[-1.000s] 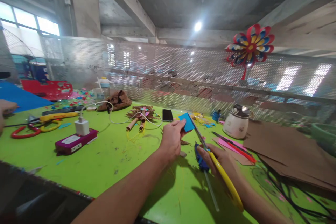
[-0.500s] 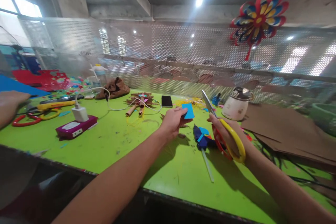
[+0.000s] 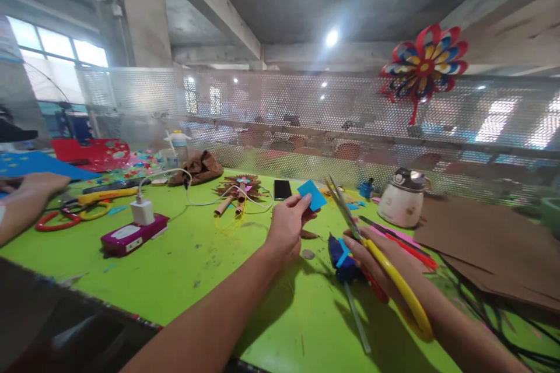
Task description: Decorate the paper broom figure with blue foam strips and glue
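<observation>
Between the thumb and fingers of my left hand (image 3: 286, 224) is a small blue piece of paper (image 3: 312, 196), held up above the table. My right hand (image 3: 389, 259) grips scissors (image 3: 400, 288) with one yellow and one red handle loop; their blades are parted and point up toward the paper without touching it. Below the scissors lies a dark blue glue gun (image 3: 340, 256) with blue paper scraps on it and a clear glue stick (image 3: 357, 317) sticking out toward me. My right hand partly hides the gun and the red loop.
A purple power strip (image 3: 133, 236) with a white charger, a phone (image 3: 282, 189) and a brown paper craft (image 3: 242, 186) lie leftward. A kettle (image 3: 401, 198) and cardboard sheets (image 3: 485, 239) stand right. Another person's hand (image 3: 37, 192) is at far left, near a second pair of scissors (image 3: 59, 220).
The scissors' blades have spread apart, and the blue paper has turned and tilted in my left hand. The camera view has tipped upward. The other person's hand shows more.
</observation>
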Tool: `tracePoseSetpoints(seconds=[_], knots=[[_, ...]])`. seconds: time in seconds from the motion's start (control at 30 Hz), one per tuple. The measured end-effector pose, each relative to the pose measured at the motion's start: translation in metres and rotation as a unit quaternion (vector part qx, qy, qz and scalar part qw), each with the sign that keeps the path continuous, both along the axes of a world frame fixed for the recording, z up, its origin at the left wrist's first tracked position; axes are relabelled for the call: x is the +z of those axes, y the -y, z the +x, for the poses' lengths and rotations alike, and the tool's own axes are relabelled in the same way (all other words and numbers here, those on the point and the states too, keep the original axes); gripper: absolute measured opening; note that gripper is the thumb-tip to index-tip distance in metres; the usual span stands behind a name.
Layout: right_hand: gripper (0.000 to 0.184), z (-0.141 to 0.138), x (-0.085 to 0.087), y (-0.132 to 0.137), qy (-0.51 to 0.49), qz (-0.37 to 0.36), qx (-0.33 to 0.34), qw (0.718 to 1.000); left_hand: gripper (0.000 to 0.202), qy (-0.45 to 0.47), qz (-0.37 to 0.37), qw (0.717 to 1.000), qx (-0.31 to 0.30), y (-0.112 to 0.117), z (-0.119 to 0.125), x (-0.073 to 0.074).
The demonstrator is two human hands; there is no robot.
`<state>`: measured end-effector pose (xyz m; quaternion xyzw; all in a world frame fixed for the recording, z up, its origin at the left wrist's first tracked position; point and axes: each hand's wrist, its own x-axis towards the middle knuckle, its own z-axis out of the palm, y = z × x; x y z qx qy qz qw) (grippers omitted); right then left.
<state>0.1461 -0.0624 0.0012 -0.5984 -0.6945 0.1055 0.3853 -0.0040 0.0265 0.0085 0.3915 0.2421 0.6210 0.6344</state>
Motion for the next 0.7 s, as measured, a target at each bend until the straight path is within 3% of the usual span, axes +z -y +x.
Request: tracePoseSetpoints(seconds=[0.2,0.37,0.57,0.7], knots=[[0.035,-0.008,-0.012,0.001,0.038,0.006,0.019,0.999,0.013,0.037,0.015,0.999,0.021,-0.002,-0.001,0.001],[0.038,-0.01,-0.012,0.005,0.045,0.007,0.018,0.999,0.011,0.04,0.026,0.999,0.011,0.006,0.0,0.006],[0.043,-0.012,-0.014,0.004,0.056,0.044,-0.01,0.997,0.01,0.045,0.018,0.999,0.002,0.008,0.001,0.008],[0.043,-0.009,-0.017,0.002,0.073,0.03,-0.019,0.997,0.01,0.062,0.02,0.998,0.0,0.009,0.001,0.009]])
